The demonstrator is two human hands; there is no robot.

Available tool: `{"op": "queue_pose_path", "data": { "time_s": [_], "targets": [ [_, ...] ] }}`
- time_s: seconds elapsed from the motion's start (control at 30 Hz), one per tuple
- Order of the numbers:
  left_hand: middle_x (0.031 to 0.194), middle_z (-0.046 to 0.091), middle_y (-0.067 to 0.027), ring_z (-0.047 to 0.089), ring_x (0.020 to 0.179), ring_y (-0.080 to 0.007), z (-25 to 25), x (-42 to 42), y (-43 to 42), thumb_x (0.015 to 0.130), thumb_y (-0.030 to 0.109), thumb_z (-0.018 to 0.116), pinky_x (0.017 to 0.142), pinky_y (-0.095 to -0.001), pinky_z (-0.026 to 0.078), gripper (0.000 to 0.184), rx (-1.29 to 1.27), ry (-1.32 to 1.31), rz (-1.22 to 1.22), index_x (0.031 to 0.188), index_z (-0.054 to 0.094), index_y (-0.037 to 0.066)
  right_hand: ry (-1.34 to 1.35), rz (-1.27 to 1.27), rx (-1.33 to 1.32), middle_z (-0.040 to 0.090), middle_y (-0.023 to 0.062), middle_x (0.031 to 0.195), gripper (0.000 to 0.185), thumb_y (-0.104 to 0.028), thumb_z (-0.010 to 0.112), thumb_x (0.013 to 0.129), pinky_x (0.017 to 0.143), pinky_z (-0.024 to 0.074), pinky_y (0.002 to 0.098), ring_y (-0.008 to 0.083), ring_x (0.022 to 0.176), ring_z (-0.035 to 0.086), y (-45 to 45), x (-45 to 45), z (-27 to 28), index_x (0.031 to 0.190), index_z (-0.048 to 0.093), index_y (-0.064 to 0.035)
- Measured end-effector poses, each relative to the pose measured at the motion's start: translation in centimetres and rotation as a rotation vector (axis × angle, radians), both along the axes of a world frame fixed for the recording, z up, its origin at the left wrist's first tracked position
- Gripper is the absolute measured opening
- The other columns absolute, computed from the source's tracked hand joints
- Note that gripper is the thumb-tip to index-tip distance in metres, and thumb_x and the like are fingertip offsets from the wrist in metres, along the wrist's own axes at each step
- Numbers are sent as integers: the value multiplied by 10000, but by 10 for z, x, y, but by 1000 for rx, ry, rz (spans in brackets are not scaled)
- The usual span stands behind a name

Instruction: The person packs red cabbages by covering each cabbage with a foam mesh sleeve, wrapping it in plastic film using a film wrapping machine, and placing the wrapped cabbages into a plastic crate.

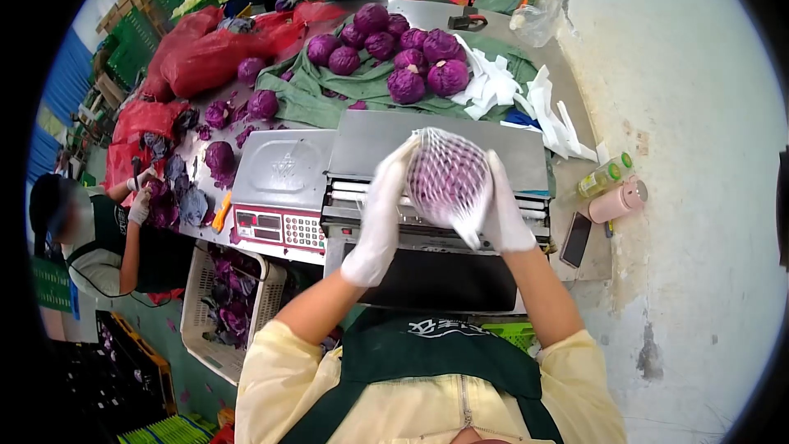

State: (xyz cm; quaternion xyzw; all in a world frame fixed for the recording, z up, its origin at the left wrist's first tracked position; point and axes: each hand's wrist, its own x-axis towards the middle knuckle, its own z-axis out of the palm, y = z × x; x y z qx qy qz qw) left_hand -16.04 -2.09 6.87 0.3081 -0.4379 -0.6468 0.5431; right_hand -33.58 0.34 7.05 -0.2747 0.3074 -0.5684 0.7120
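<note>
Netted cabbage: we hold a round purple cabbage in a white mesh net between both palms, above the front part of a silver flat-topped machine with white rollers; the twisted end of the net points down towards us.
Left hand: our left hand, in a white glove, presses against the cabbage's left side, curved around it, fingertips near its top.
Right hand: our right hand, also gloved in white, is closed against the opposite side, beside the net's loose end.
Scale: just left of the machine, we have a silver-topped scale with a red and white keypad panel, its pan bare.
Green cloth: beyond the machine, we see a pile of bare purple cabbages on a crumpled green cloth, with loose white net sleeves at its right.
Table edge: to our right on the grey table are a pink bottle, lying on its side, two clear jars with green lids and a dark phone.
Left side: red mesh sacks lie past the scale; a co-worker's gloved hands touch purple leaves, and an orange-handled tool rests near the scale.
Crate: below the table edge, we see a pale plastic crate holding purple leaves.
</note>
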Motion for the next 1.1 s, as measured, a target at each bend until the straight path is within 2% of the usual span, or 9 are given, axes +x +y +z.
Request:
{"op": "queue_pose_path", "data": {
  "time_s": [0.17, 0.3, 0.4, 0.5, 0.7, 0.8, 0.87, 1.03, 1.1],
  "targets": [
    [1115, 597, -40, 542, 1003, -113, -51, -60, -96, 980, 309, 525, 897, -261, 439, 375, 218, -15, 66, 1230, 532, 29, 586, -184, 87, 662, 133, 1008, 600, -504, 370, 999, 915, 445, 303, 173, 1023, 592, -70, -33, -23, 1097, 620, 33],
    [1077, 616, -30, 539, 996, -106, -48, -63, -115, 986, 424, 487, 905, -263, 422, 440, 252, -202, -77, 1199, 561, 47, 1287, -71, 87, 634, 140, 1125, 635, -490, 351, 1009, 990, 401, 312, 198, 1090, 561, -117, -80, -71, 1247, 542, 67],
    [1080, 623, -29, 543, 997, -112, -64, -59, -141, 987, 446, 467, 914, -265, 416, 485, 179, -211, -298, 1227, 555, 34, 687, -207, -169, 595, 123, 1221, 600, -458, 350, 1019, 1007, 392, 298, 186, 1101, 553, -125, -88, -84, 1303, 494, 50],
    [1155, 619, -56, 558, 1044, -141, -77, -62, -152, 996, 447, 432, 961, -279, 409, 544, 438, -165, -350, 1275, 527, -10, 177, -114, 214, 607, 77, 1175, 480, -369, 450, 1005, 980, 424, 303, 140, 1061, 559, -110, -59, -72, 1287, 509, 15],
    [1241, 580, -101, 527, 1130, -167, -84, -51, -131, 1003, 495, 373, 1016, -311, 383, 607, 415, -200, -301, 1261, 537, -30, 317, -209, 179, 633, 61, 1063, 423, -331, 494, 990, 887, 449, 264, 116, 969, 568, -99, -51, -69, 1188, 574, 35],
    [1139, 613, -173, 572, 1069, -237, -83, -42, -138, 984, 428, 465, 974, -327, 418, 480, -283, -825, 170, 1196, 575, 11, 695, -217, 60, 633, 59, 1076, 387, -296, 503, 988, 901, 440, 270, 105, 980, 558, -99, -65, -55, 1176, 584, 32],
    [1141, 608, -161, 617, 982, -256, -71, -8, -142, 951, 327, 549, 868, -328, 482, 364, -403, -706, 127, 1180, 584, 47, 1206, -310, -221, 653, 96, 1062, 323, -261, 582, 931, 865, 461, 298, 203, 983, 599, -77, -80, -23, 1156, 615, -31],
    [1050, 617, -53, 671, 798, -193, -45, 104, -123, 869, 281, 631, 658, -328, 546, 296, -1200, -1466, -104, 1141, 617, 164, 2183, 172, -923, 572, 59, 994, 532, -281, 733, 748, 758, 474, 374, 244, 915, 585, -10, -159, -1, 1243, 556, -204],
    [1126, 594, -43, 669, 744, -207, -27, 123, -110, 852, 282, 644, 589, -342, 546, 382, -1332, -1749, -569, 1222, 572, 220, 2287, 360, -960, 570, 54, 1003, 544, -281, 736, 739, 737, 470, 363, 237, 922, 583, 5, -175, -7, 1247, 551, -222]
  ]
}}
